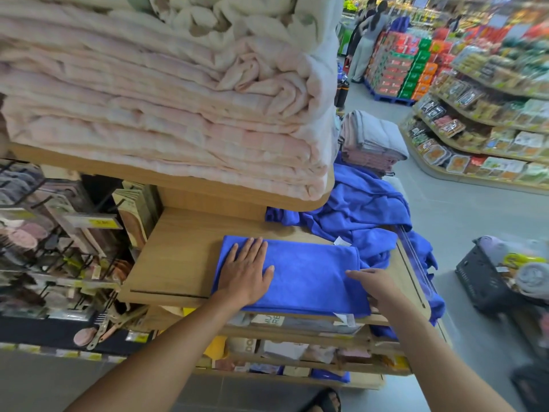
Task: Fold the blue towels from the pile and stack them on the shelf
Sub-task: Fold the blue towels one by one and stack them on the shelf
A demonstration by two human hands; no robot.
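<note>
Blue towel [309, 278] lies part-folded on the wooden shelf [178, 263], long axis left to right along the front edge. My left hand [246, 272] rests flat on its left half, fingers [252, 248] straight, pressing, gripping nothing. My right hand [377, 285] touches the right short end; I cannot tell whether it pinches the edge. Judgement: the next fold carries that end leftward. Unfolded pile [365, 209] lies behind, nearer my right hand.
</note>
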